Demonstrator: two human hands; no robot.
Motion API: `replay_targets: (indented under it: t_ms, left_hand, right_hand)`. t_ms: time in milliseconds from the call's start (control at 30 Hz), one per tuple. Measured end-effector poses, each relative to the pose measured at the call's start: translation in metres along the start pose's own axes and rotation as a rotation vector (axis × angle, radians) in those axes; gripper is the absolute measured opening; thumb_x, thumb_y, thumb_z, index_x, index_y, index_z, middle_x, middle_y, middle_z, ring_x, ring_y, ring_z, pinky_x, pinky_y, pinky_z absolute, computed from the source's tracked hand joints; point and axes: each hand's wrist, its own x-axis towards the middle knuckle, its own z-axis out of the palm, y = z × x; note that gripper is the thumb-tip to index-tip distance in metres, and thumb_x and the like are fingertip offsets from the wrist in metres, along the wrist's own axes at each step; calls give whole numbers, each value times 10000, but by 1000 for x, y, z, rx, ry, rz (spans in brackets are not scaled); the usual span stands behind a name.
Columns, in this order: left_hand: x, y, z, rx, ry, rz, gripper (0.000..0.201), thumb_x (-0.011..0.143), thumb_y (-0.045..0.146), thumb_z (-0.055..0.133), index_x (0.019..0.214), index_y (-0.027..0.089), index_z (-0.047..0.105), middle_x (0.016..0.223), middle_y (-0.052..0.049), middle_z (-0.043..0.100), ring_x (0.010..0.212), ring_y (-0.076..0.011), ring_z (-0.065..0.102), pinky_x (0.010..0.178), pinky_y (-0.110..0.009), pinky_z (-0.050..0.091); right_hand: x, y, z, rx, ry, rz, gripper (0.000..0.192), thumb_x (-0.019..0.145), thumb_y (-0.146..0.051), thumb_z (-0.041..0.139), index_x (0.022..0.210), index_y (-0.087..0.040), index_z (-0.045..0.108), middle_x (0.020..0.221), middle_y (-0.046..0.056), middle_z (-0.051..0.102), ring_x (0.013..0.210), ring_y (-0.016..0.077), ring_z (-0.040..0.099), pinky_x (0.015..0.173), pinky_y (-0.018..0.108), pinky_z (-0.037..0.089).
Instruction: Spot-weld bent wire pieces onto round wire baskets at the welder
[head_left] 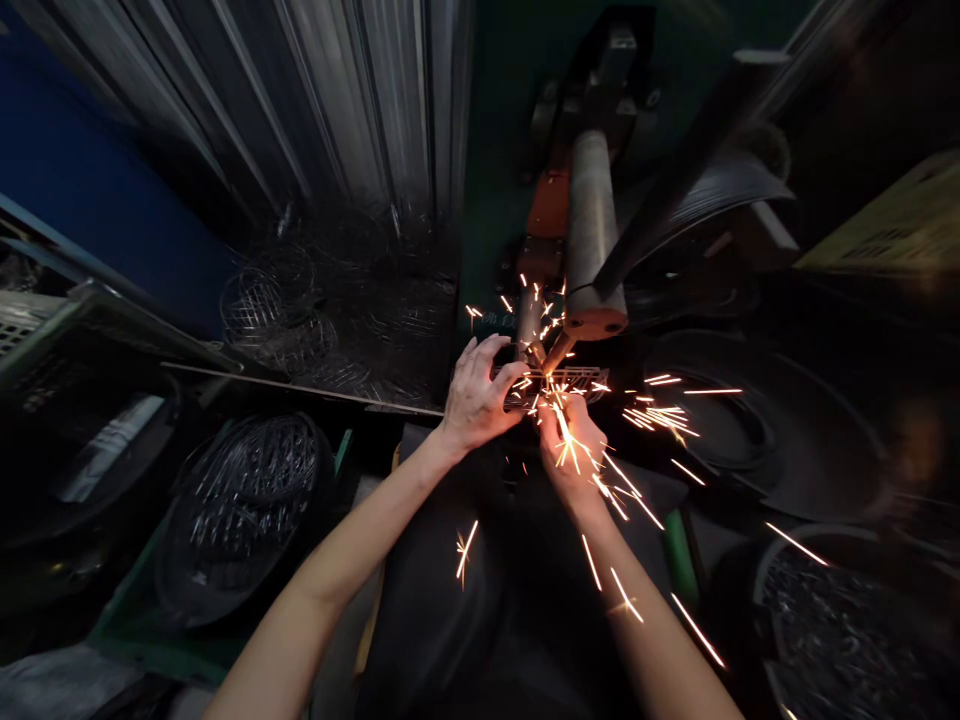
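The fingers of the left hand (477, 396) curl over the near-left edge of a small flat wire grid piece (559, 383), and the right hand (576, 445) pinches its near edge from below, so both steady it under the copper-tipped welding electrode (556, 350) where orange sparks (660, 415) spray outward. Both hands sit at the grid's edges, apparently to stay clear of the contact point. A dark round tub of cut metal wires (244, 500) sits low to the left, within reach.
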Motion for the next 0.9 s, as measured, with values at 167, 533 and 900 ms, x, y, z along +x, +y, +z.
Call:
replay_targets:
  t_ms: [167, 533, 900]
  left_hand:
    - [-1, -4, 4, 1, 37, 6, 481, 699, 345, 696, 1105, 209, 477, 1328, -136, 453, 1292, -259, 425, 1105, -506, 299]
    - [-23, 19, -24, -171, -75, 71, 568, 634, 369, 737, 1098, 198, 459, 1297, -148, 490, 1267, -267, 459, 1108, -520, 278]
    - [-145, -17, -127, -127, -353, 14, 271, 726, 429, 665, 936, 291, 561, 1226, -38, 596, 1263, -241, 485, 1074, -498, 359]
  right_hand:
    - [-2, -3, -3, 51, 8, -15, 302, 889, -437, 474, 943, -174, 611, 875, 67, 687, 775, 164, 645, 719, 282, 502]
    - [-73, 49, -149, -260, 83, 221, 430, 795, -524, 579, 1018, -165, 660, 974, 104, 680, 892, 240, 636, 829, 396, 486]
    - [-63, 58, -135, -149, -238, 230, 321, 804, -494, 544, 890, -218, 683, 926, 83, 693, 813, 216, 639, 765, 352, 482]
